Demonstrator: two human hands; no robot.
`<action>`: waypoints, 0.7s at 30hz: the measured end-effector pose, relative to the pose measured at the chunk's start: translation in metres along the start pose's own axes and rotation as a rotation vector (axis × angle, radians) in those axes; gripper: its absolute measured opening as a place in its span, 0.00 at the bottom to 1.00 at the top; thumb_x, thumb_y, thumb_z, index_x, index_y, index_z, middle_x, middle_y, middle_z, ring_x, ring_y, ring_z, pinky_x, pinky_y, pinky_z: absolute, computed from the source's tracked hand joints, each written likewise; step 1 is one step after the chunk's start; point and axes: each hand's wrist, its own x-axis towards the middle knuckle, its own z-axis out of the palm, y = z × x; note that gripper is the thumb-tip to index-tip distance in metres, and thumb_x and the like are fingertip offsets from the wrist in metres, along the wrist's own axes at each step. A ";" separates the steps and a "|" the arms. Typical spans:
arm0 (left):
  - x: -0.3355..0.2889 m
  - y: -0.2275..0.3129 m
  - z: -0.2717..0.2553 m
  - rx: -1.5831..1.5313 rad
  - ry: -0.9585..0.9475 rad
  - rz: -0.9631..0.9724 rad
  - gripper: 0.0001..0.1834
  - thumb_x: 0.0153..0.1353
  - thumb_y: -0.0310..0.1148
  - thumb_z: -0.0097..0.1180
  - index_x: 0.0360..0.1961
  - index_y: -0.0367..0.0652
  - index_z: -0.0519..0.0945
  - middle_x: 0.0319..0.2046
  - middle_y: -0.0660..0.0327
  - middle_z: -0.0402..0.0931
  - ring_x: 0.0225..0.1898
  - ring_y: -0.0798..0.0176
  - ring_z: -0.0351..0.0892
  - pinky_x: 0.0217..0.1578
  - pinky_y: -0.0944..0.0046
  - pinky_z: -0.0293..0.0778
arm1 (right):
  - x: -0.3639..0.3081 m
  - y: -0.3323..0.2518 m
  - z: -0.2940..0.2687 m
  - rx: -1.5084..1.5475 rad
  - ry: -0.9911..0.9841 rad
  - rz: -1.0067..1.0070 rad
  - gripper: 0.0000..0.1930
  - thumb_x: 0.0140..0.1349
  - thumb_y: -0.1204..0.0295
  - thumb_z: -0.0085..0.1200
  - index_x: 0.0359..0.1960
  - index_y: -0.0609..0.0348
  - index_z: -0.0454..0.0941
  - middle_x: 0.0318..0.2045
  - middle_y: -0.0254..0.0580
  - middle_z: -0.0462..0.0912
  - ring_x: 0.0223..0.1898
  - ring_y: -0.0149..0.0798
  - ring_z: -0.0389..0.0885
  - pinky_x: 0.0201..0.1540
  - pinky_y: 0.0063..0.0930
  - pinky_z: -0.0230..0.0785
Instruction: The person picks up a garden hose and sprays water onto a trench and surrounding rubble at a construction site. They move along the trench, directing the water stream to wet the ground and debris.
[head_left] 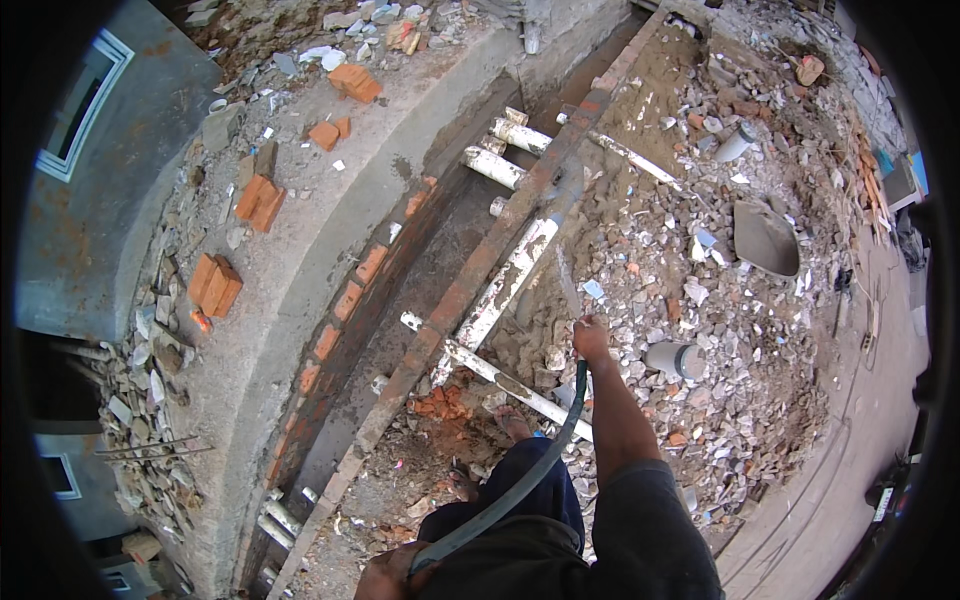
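My right hand (591,338) is closed round the end of a green hose (515,492), ahead of me over the rubble. A stream of water (567,275) leaves the hose and falls on wet sand beside a brick wall. From there the hose bends back across my leg to my left hand (384,574), which is wrapped round it at the lower edge. A thick white pipe (512,280), smeared with mud, lies along the brick trench wall (425,345) close to the water. Another white pipe (520,388) slants under the hose in front of my feet.
The trench (385,325) runs diagonally on my left, with short white pipes (495,167) across its far part. Stacked orange bricks (215,286) stand on the concrete ledge (300,255). Rubble (650,260) covers the right side, holding a grey pan (766,240) and a capped pipe piece (674,360).
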 end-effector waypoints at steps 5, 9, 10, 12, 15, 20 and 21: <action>-0.010 0.001 -0.009 0.027 -0.039 -0.102 0.18 0.56 0.32 0.60 0.48 0.42 0.75 0.37 0.48 0.79 0.38 0.46 0.80 0.39 0.56 0.75 | 0.008 -0.002 0.025 0.060 -0.052 -0.012 0.17 0.59 0.69 0.48 0.47 0.64 0.68 0.18 0.48 0.76 0.10 0.41 0.73 0.13 0.34 0.67; -0.016 -0.004 -0.012 0.026 0.001 -0.057 0.17 0.58 0.32 0.59 0.49 0.43 0.75 0.36 0.47 0.79 0.38 0.45 0.80 0.39 0.55 0.75 | 0.010 -0.006 0.051 -0.004 -0.114 -0.004 0.19 0.58 0.67 0.48 0.49 0.65 0.67 0.21 0.52 0.79 0.12 0.42 0.76 0.14 0.35 0.68; -0.019 -0.005 -0.013 0.034 0.035 -0.052 0.17 0.58 0.32 0.58 0.48 0.43 0.75 0.35 0.47 0.79 0.37 0.45 0.80 0.38 0.55 0.75 | 0.009 -0.009 0.059 -0.020 -0.122 0.009 0.19 0.58 0.67 0.48 0.49 0.65 0.67 0.21 0.52 0.79 0.12 0.42 0.76 0.15 0.34 0.68; -0.025 -0.005 -0.014 0.031 0.076 -0.080 0.16 0.58 0.32 0.58 0.48 0.43 0.75 0.34 0.47 0.79 0.35 0.45 0.80 0.36 0.55 0.76 | 0.006 -0.014 0.072 0.006 -0.125 -0.011 0.18 0.57 0.68 0.48 0.47 0.65 0.66 0.18 0.49 0.77 0.11 0.40 0.75 0.14 0.33 0.67; -0.031 -0.005 -0.015 0.008 0.117 -0.120 0.16 0.59 0.33 0.57 0.48 0.43 0.75 0.30 0.47 0.79 0.31 0.45 0.80 0.32 0.54 0.76 | 0.000 -0.021 0.088 -0.020 -0.133 0.016 0.18 0.57 0.69 0.48 0.47 0.65 0.66 0.16 0.46 0.75 0.11 0.39 0.74 0.13 0.33 0.65; -0.035 -0.006 -0.013 -0.030 0.191 -0.093 0.15 0.59 0.34 0.58 0.47 0.42 0.75 0.28 0.47 0.79 0.29 0.44 0.80 0.29 0.53 0.75 | -0.006 -0.019 0.098 -0.050 -0.128 0.060 0.18 0.57 0.67 0.49 0.44 0.66 0.66 0.20 0.48 0.79 0.13 0.41 0.78 0.16 0.33 0.69; -0.036 -0.006 -0.013 -0.035 0.191 -0.100 0.15 0.59 0.34 0.58 0.47 0.42 0.75 0.28 0.46 0.78 0.29 0.44 0.80 0.29 0.52 0.75 | -0.005 -0.016 0.099 -0.060 -0.128 0.059 0.18 0.57 0.66 0.49 0.44 0.66 0.66 0.19 0.48 0.79 0.13 0.41 0.78 0.16 0.33 0.69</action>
